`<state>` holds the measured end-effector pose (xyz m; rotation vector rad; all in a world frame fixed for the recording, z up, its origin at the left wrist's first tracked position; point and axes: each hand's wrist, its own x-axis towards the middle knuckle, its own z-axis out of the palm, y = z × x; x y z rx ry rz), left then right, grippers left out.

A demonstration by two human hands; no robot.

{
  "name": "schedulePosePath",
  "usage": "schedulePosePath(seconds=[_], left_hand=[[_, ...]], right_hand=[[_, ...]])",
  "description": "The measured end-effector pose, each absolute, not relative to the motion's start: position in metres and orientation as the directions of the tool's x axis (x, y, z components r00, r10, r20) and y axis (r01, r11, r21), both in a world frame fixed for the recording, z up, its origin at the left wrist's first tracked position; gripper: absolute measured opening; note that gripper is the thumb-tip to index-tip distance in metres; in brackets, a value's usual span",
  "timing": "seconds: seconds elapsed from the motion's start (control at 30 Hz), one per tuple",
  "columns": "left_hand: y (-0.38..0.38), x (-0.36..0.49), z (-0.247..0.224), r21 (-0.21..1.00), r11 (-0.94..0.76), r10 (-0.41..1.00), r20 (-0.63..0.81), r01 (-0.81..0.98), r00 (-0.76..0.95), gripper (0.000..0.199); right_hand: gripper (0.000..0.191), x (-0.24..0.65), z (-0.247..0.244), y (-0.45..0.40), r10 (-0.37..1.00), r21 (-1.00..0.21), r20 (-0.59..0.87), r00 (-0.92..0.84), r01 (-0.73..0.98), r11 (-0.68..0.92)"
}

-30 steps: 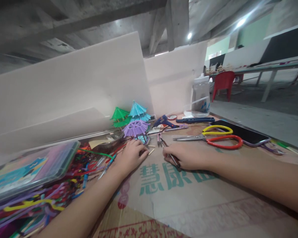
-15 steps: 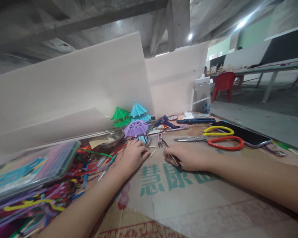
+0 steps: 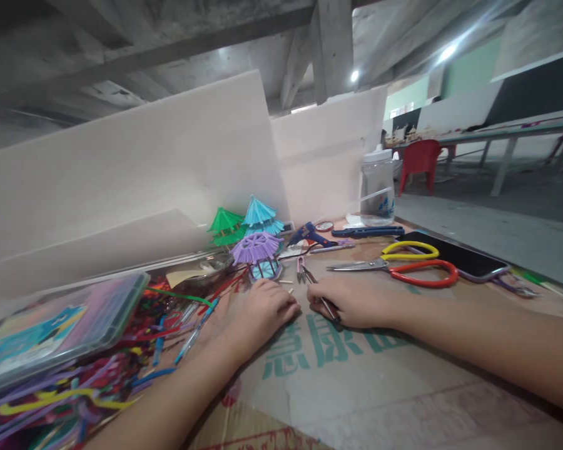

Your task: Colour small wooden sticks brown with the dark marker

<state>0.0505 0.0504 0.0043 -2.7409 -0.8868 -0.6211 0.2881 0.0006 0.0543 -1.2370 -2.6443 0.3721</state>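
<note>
My right hand (image 3: 351,300) is closed around a slim dark pen-shaped tool (image 3: 327,305), its far end pointing up and left. Beside that end lie small pink-handled thread snips (image 3: 301,270). My left hand (image 3: 269,306) rests on the cardboard (image 3: 338,387), fingers curled together; whatever may be under the fingertips is hidden. Just beyond it, a short wooden stick (image 3: 286,282) shows. A small purple-roofed pavilion model (image 3: 257,251) stands behind my left hand, with a green roof model (image 3: 226,226) and a blue tiered roof model (image 3: 261,215) farther back.
Scissors (image 3: 398,265) and a phone (image 3: 464,255) lie to the right. Behind are a glue gun (image 3: 307,234), a blue utility knife (image 3: 368,232) and a clear bottle (image 3: 378,187). A plastic box (image 3: 126,312) and tangled pipe cleaners (image 3: 94,394) fill the left. White boards (image 3: 169,162) stand behind.
My left hand has slid right and slightly nearer me, closer to my right hand, uncovering the purple model's base. My right hand keeps its hold with little movement. The view has shifted slightly.
</note>
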Motion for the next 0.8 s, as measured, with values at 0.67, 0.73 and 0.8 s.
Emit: schedulePosePath(seconds=[0.67, 0.73, 0.8], left_hand=[[0.039, 0.054, 0.010, 0.014, -0.685, 0.669, 0.408, 0.728, 0.621, 0.012], [0.038, 0.054, 0.010, 0.025, -0.677, 0.678, 0.409, 0.735, 0.611, 0.018], [0.037, 0.053, 0.014, 0.040, -0.687, 0.680, 0.390, 0.726, 0.621, 0.024]], right_hand=[[0.020, 0.285, 0.062, -0.004, 0.805, -0.290, 0.047, -0.591, 0.763, 0.577], [0.019, 0.285, 0.062, -0.004, 0.805, -0.292, 0.048, -0.592, 0.762, 0.578], [0.020, 0.285, 0.060, -0.003, 0.804, -0.293, 0.050, -0.592, 0.761, 0.579]])
